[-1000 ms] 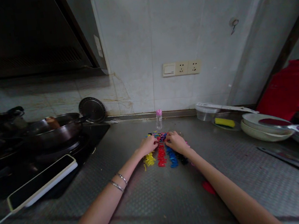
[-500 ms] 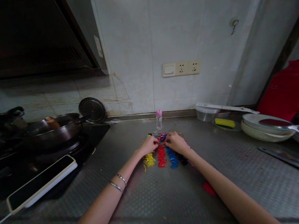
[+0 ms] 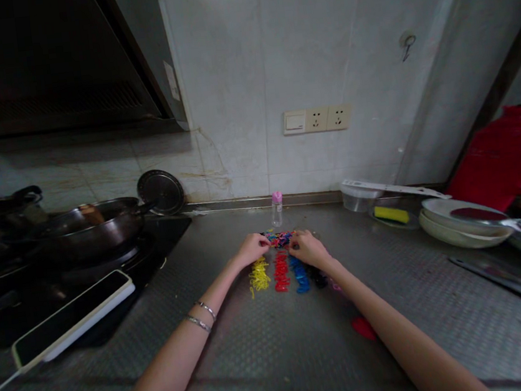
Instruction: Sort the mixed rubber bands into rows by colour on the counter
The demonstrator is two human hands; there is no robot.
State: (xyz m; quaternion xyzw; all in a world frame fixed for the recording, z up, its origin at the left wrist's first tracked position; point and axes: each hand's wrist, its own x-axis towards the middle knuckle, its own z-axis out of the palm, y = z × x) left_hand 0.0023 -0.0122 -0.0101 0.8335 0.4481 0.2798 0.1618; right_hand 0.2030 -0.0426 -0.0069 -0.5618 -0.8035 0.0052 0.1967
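A mixed heap of small coloured bands [image 3: 280,239], like tiny rubber bands, lies between my hands. My left hand [image 3: 251,249] is at its left edge, fingertips pinched together. My right hand [image 3: 310,248] is at its right edge, fingers curled and pinched too. Anything in either pinch is too small to make out. In front run columns sorted by colour: yellow bands [image 3: 259,274], red bands [image 3: 281,271], blue bands [image 3: 300,275] and black bands [image 3: 317,277]. Some pink bands [image 3: 334,285] are partly hidden by my right forearm. Behind the heap stands a clear bottle with a pink cap [image 3: 277,209].
A phone [image 3: 74,317] on a white block lies at the left, by the stove with a pan [image 3: 99,229]. Toward the right are a yellow sponge [image 3: 391,214], stacked bowls [image 3: 457,232], a knife [image 3: 510,283] and a red thermos [image 3: 496,162]. A red piece [image 3: 363,328] touches my right forearm's outline.
My left hand has shifted left, away from the red column and my right hand, uncovering more of the mixed heap. My right hand has barely moved.
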